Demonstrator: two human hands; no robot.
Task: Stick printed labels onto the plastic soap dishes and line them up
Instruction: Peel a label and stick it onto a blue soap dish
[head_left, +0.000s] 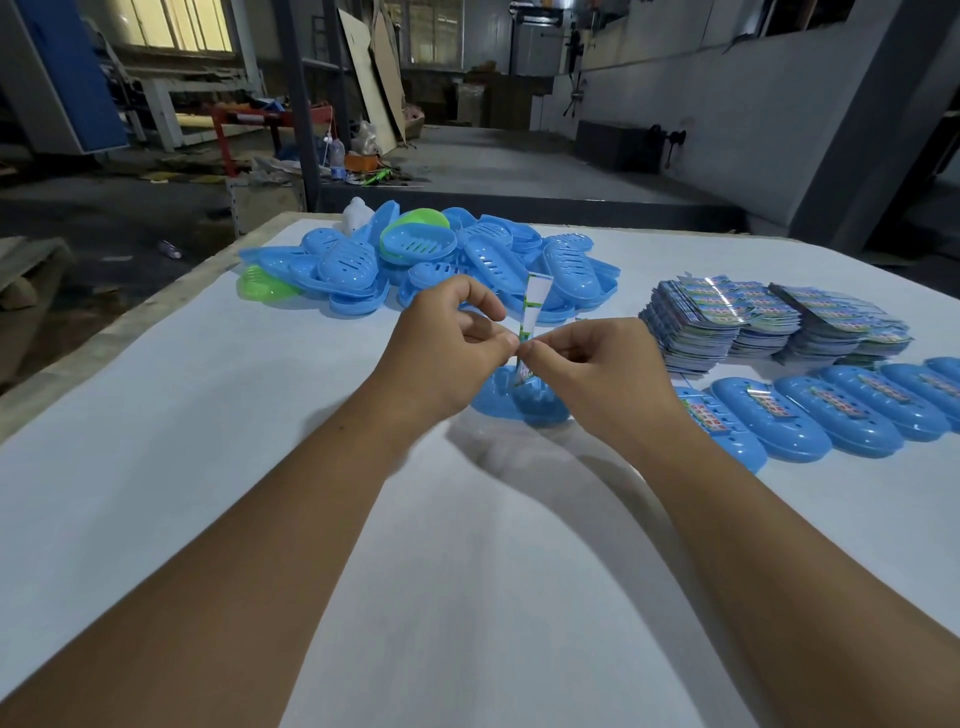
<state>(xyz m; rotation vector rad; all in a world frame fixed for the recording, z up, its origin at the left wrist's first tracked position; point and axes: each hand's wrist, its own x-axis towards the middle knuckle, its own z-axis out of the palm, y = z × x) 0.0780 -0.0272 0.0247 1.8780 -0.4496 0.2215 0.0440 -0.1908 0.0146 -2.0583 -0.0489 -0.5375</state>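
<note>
A printed label strip (534, 306) stands upright between my two hands, above the table's middle. My left hand (447, 348) pinches its left edge, and my right hand (592, 369) pinches it from the right, fingertips almost touching. Just below them a blue soap dish (519, 402) lies on the white table (260, 467), partly hidden by my hands. A row of blue labelled soap dishes (831, 410) runs along the right. A heap of unlabelled blue and green dishes (415, 260) lies at the back.
Stacks of printed labels (769, 322) sit at the right, behind the row. The table's left edge (130, 317) drops to a dark workshop floor. A white bottle (357, 215) stands behind the heap.
</note>
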